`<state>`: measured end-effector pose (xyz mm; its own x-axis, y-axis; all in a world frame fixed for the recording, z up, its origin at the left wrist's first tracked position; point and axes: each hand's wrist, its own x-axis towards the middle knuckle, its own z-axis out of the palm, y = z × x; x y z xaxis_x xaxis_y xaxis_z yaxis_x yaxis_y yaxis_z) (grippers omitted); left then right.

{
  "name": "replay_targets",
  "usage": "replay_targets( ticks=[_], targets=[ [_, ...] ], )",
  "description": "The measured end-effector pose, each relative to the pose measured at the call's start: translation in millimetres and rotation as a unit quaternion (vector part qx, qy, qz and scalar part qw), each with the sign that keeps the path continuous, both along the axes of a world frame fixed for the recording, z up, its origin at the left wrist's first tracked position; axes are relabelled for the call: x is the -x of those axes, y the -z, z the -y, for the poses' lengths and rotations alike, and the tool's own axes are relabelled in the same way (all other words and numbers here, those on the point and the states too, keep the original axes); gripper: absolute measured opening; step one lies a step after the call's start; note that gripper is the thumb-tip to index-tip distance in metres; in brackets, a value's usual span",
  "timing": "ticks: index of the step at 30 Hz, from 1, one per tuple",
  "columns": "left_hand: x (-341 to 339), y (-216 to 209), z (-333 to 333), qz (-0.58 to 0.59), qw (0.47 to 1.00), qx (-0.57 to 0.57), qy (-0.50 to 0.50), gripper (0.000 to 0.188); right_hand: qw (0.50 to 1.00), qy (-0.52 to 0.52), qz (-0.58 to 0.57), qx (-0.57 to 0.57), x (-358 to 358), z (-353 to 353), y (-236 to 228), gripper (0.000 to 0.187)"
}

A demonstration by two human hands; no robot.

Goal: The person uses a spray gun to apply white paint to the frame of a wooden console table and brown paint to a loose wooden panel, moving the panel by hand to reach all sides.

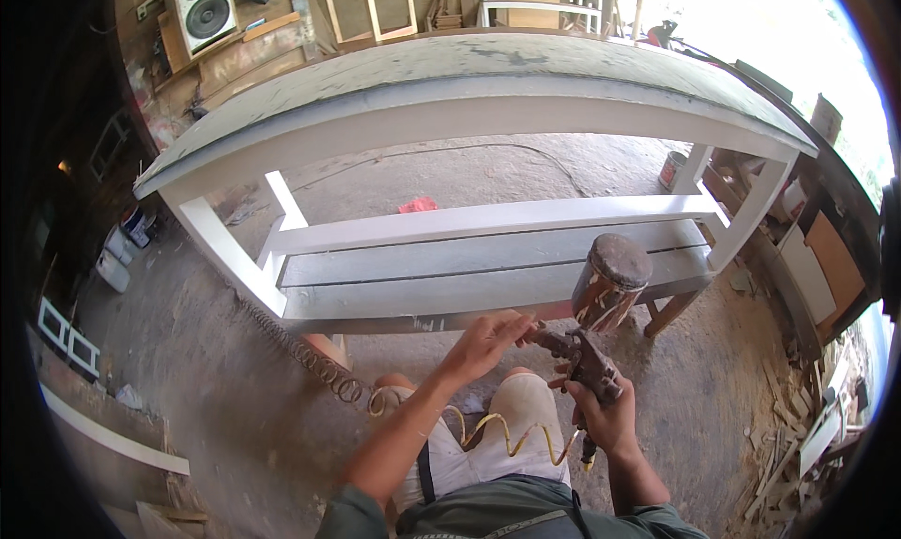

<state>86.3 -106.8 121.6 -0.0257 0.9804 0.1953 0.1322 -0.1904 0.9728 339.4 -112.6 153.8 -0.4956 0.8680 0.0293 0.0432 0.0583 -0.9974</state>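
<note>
My right hand (608, 415) is wrapped round the grip of a paint-stained spray gun (593, 368). The gun's cup (616, 276), streaked with brown and white paint, stands above its body. At the front end of the gun, the fingers of my left hand (481, 349) are closed in a pinch on the nozzle. A coiled yellow air hose (511, 445) hangs from below the gun, across my lap. In front of me stands a long white-painted table (488, 117), with a stretcher bar near its base. Behind the gun is a low slatted bench (413, 281), greyish white on top.
The coiled hose runs to the floor at the left. Paint buckets (122, 243) stand on the far left, and a can (672, 168) is near the right table leg. Wood scraps (784, 426) lie at the right. A speaker (206, 15) is at the back left.
</note>
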Motion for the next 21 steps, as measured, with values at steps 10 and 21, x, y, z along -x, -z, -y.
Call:
replay_targets(
  ticks=[10, 21],
  targets=[
    [13, -8, 20, 0.008, 0.997, 0.069, 0.043, 0.056, 0.997, -0.072, -0.003, -0.006, 12, 14, -1, 0.050],
    [23, -21, 28, -0.114, 0.993, 0.015, -0.003, 0.059, 0.997, -0.079, 0.008, -0.009, 25, 17, -8, 0.049]
  ],
)
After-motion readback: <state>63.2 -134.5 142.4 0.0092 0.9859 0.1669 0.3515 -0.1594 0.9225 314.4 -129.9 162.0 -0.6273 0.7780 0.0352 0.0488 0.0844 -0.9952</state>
